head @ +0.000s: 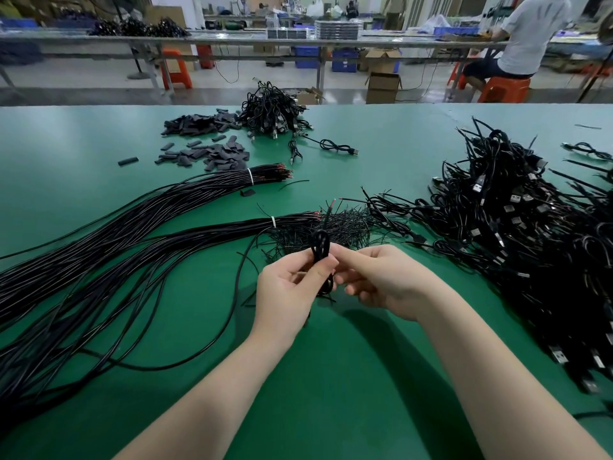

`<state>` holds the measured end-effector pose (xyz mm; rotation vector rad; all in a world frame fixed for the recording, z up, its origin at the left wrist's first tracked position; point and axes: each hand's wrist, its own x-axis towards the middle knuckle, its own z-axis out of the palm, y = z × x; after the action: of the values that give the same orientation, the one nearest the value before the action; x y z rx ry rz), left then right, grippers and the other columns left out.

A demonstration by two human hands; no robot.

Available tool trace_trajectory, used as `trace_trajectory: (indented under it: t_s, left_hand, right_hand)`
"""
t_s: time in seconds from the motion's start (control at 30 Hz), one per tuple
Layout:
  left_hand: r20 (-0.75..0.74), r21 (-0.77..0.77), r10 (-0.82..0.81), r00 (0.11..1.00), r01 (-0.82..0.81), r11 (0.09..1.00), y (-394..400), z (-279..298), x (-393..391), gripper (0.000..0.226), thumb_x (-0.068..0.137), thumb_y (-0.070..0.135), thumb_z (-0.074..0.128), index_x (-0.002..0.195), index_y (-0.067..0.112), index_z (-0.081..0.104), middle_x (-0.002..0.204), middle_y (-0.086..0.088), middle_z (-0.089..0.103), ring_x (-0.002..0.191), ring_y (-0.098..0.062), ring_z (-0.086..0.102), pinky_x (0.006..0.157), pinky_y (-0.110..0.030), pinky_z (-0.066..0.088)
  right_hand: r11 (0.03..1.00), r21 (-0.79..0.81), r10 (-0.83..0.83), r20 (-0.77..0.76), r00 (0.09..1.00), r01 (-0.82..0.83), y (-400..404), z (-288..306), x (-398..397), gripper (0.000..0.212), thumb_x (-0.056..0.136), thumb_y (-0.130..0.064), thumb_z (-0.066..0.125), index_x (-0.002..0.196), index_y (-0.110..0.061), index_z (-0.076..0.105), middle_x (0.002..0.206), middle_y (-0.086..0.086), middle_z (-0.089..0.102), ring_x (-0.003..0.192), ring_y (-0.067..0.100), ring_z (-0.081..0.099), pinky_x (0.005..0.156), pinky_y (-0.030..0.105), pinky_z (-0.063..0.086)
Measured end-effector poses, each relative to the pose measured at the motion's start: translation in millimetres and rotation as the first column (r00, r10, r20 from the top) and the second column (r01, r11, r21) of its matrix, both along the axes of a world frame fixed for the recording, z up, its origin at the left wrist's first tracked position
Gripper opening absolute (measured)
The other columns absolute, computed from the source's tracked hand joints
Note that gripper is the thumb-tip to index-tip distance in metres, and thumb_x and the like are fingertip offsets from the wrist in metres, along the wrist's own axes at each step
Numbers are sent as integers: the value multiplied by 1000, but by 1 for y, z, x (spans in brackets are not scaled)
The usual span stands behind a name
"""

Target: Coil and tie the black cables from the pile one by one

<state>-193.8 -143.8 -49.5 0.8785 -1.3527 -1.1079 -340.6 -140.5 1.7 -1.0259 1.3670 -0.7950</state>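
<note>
A coiled black cable [320, 257] is held upright above the middle of the green tabletop [348, 376], pinched by the left hand [288, 290] and touched by the fingertips of the right hand [381, 280]. Tied cable bundles [99, 260] are laid toward the left edge. A pile of USB cables [517, 234] is heaped toward the right edge. Loose black ties [335, 227] are scattered just behind the hands.

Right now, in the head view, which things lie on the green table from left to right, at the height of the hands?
Long black cable bundles → left hand → coiled cable held by both hands → right hand → pile of USB cables.
</note>
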Motion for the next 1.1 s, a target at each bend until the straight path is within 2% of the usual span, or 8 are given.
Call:
trace_trajectory:
  t_s: [0.13, 0.23, 0.37, 0.5, 0.67, 0.83, 1.0, 1.1]
  left_hand:
    - [41, -68, 52, 998, -49, 996, 1, 1, 0, 16, 85, 25, 71, 89, 39, 77, 80, 13, 75, 65, 0, 61, 63, -15, 49]
    - [58, -98, 100, 993, -95, 991, 2, -1, 0, 15, 81, 33, 73, 94, 40, 76, 85, 11, 76, 70, -6, 63, 66, -26, 52]
    - [69, -144, 108, 992, -97, 985, 2, 2, 2, 18, 79, 32, 73, 87, 48, 74, 85, 14, 75, 78, -8, 70, 72, -24, 54]
    - [51, -94, 111, 992, -106, 990, -2, 0, 5, 10, 78, 23, 78, 84, 32, 77, 85, 3, 76, 81, -19, 72, 73, -30, 55]
    - [12, -89, 70, 997, -69, 994, 0, 4, 4, 9, 70, 33, 76, 79, 37, 76, 83, 5, 74, 78, -10, 68, 70, -19, 51]
    - [-7, -87, 47, 999, -47, 995, -2, 1, 6, 10, 72, 29, 77, 81, 26, 77, 84, -7, 74, 83, -23, 70, 74, -27, 55]
    - [-28, -33, 27, 999, -28, 999, -4, 0, 6, 13, 70, 29, 79, 82, 23, 78, 83, -4, 76, 80, -15, 71, 73, -24, 55]
    - [-135, 100, 39, 990, -25, 995, -6, 2, 5, 15, 66, 33, 78, 78, 24, 79, 78, -1, 75, 69, -12, 70, 69, -26, 56]
  right_hand:
    - [996, 62, 55, 57, 997, -59, 1, 4, -4, 36, 63, -57, 72, 60, -21, 72, 67, -3, 67, 49, 5, 55, 44, 15, 40]
    - [994, 67, 79, 27, 996, -81, 2, 5, -3, 38, 49, -60, 73, 54, -23, 72, 65, -3, 67, 48, 5, 56, 43, 15, 41]
    - [985, 105, 128, 64, 990, -135, 2, 4, -6, 35, 57, -59, 72, 59, -24, 74, 68, -1, 67, 51, 7, 57, 44, 16, 41]
    - [981, 106, 143, 165, 976, -162, 1, 3, -7, 26, 65, -48, 73, 67, -22, 75, 71, -2, 68, 53, 6, 57, 44, 16, 42]
    - [981, 86, 153, 225, 962, -176, 2, 6, -12, 19, 62, -36, 77, 65, -18, 75, 70, 0, 68, 54, 7, 58, 47, 17, 47]
    - [988, 71, 118, 254, 960, -141, 1, 9, -11, 13, 64, -25, 76, 68, -12, 75, 71, 6, 69, 55, 10, 62, 50, 18, 51]
    - [992, -70, 119, 209, 971, -107, 2, 7, -7, 6, 68, -13, 76, 70, -10, 71, 68, 6, 68, 59, 13, 63, 59, 20, 56]
    - [943, -321, 89, -8, 996, -86, 0, 4, -2, 13, 79, -5, 75, 72, -11, 66, 67, 3, 64, 65, 14, 60, 68, 29, 52]
